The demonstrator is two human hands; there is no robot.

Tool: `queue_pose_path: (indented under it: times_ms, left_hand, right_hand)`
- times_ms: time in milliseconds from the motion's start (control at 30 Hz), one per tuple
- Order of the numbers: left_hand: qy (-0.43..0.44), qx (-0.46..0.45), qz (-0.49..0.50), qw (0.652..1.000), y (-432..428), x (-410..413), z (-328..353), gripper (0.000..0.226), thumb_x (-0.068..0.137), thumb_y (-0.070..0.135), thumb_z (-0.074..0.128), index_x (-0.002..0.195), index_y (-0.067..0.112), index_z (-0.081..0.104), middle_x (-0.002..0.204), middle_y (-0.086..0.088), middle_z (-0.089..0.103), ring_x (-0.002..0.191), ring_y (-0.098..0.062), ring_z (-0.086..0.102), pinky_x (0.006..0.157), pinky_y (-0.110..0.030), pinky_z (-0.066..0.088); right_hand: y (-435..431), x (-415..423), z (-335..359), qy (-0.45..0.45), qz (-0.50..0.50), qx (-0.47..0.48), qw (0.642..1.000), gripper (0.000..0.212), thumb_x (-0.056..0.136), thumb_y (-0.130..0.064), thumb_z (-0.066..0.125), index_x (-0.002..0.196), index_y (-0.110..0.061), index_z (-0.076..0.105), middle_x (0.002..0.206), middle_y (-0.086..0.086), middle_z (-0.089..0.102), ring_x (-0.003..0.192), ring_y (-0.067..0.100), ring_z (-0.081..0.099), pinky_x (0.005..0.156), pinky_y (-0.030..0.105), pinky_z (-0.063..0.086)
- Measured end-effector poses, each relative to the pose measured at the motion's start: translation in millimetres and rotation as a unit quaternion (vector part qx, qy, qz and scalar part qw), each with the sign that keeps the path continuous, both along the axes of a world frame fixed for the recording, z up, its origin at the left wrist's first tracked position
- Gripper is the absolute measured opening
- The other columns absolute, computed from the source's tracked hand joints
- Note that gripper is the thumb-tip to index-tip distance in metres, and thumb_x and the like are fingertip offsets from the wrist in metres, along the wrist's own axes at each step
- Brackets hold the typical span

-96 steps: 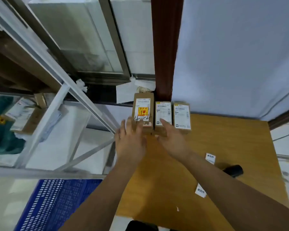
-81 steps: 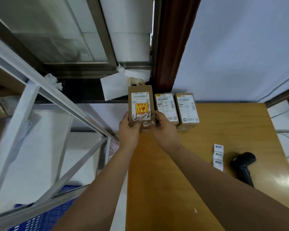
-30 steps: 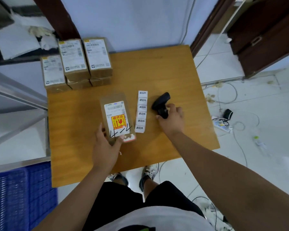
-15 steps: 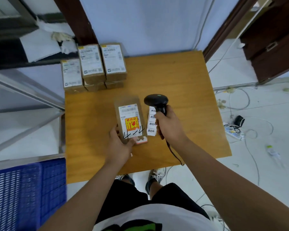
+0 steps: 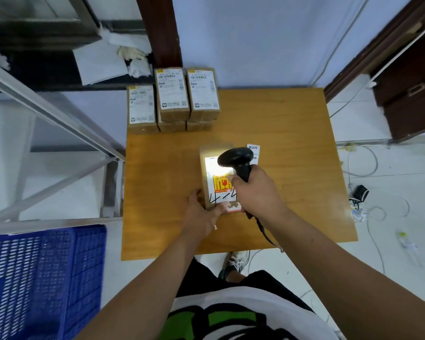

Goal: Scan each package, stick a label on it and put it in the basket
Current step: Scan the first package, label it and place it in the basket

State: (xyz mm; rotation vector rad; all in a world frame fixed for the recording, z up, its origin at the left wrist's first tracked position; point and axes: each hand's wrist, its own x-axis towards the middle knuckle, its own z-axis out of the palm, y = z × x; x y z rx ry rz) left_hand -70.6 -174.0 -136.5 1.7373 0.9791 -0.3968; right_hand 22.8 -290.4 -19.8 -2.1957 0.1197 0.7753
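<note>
A brown cardboard package (image 5: 212, 182) with a white label, a red-yellow fragile sticker and "4-4" in marker lies flat mid-table. My left hand (image 5: 201, 212) holds its near left corner down. My right hand (image 5: 255, 192) grips a black barcode scanner (image 5: 236, 159) over the package; its light glows on the label. A strip of white labels (image 5: 253, 150) lies just right of the package, mostly hidden by the scanner. The blue plastic basket (image 5: 42, 278) stands on the floor at the lower left.
Several more labelled brown packages (image 5: 172, 99) are stacked at the far left corner of the wooden table (image 5: 292, 148). A metal shelf frame (image 5: 59, 123) rises to the left. Cables and a power strip (image 5: 361, 204) lie on the floor to the right.
My right hand picked up the scanner from the table and brought it over the package; its light now falls on the label. My left hand keeps holding the package.
</note>
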Motion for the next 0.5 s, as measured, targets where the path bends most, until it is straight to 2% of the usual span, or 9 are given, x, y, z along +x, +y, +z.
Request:
queue_pose_path:
  times_ms: [33,100,133,200,233,400,500]
  left_hand:
    - [-0.007,0.008,-0.004,1.0,0,0,0,0.094,0.075,0.051,0.086,0.151,0.022,0.038,0.144,0.001,0.053,0.118,-0.016,0.06,0.073,-0.011,0.052]
    - [-0.009,0.013,-0.007,1.0,2,1,-1,0.094,0.072,0.054,0.086,0.149,0.024,0.04,0.144,0.001,0.052,0.123,-0.019,0.059,0.09,-0.024,0.055]
    - [-0.008,0.007,-0.009,1.0,2,1,-1,0.094,0.073,0.054,0.086,0.149,0.023,0.039,0.145,0.0,0.051,0.124,-0.019,0.059,0.089,-0.023,0.055]
    - [-0.004,-0.001,-0.02,1.0,2,2,1,0.091,0.078,0.049,0.084,0.151,0.022,0.037,0.146,0.001,0.05,0.121,-0.018,0.059,0.062,-0.003,0.049]
    - [0.0,-0.003,-0.026,1.0,1,3,2,0.089,0.081,0.047,0.083,0.152,0.022,0.035,0.147,0.001,0.05,0.122,-0.019,0.058,0.052,-0.002,0.045]
    - [0.001,0.002,-0.027,1.0,0,3,0,0.09,0.082,0.048,0.081,0.153,0.021,0.033,0.149,-0.001,0.049,0.129,-0.023,0.056,0.047,-0.006,0.043]
    - [-0.002,0.009,-0.032,0.999,0,3,-1,0.089,0.082,0.051,0.08,0.152,0.021,0.035,0.148,-0.001,0.05,0.13,-0.023,0.056,0.071,-0.014,0.046]
  right_hand:
    - [1,0,1,-0.002,0.001,-0.006,1.0,0.022,0.101,-0.036,0.059,0.111,-0.016,0.056,0.086,0.002,0.064,0.069,0.02,0.067,0.056,0.034,0.054]
    - [2,-1,2,-0.006,0.003,-0.014,1.0,0.021,0.102,-0.035,0.058,0.111,-0.016,0.056,0.086,0.004,0.065,0.067,0.02,0.066,0.055,0.031,0.049]
    - [2,-1,3,-0.007,0.006,-0.016,1.0,0.022,0.102,-0.035,0.058,0.113,-0.017,0.055,0.087,0.004,0.066,0.067,0.02,0.067,0.055,0.031,0.049]
    - [2,-1,5,-0.008,0.009,-0.02,1.0,0.023,0.102,-0.036,0.057,0.114,-0.016,0.056,0.089,0.006,0.067,0.067,0.02,0.067,0.054,0.03,0.049]
    - [2,-1,7,-0.008,0.009,-0.02,1.0,0.022,0.102,-0.035,0.057,0.114,-0.017,0.056,0.09,0.006,0.068,0.067,0.02,0.067,0.052,0.028,0.049]
    - [3,-1,12,-0.005,-0.002,-0.019,1.0,0.022,0.102,-0.036,0.058,0.115,-0.018,0.056,0.092,0.007,0.068,0.069,0.02,0.066,0.053,0.028,0.048]
    - [2,-2,15,-0.011,-0.002,-0.018,1.0,0.021,0.102,-0.034,0.057,0.116,-0.018,0.056,0.093,0.005,0.067,0.07,0.018,0.065,0.053,0.027,0.048]
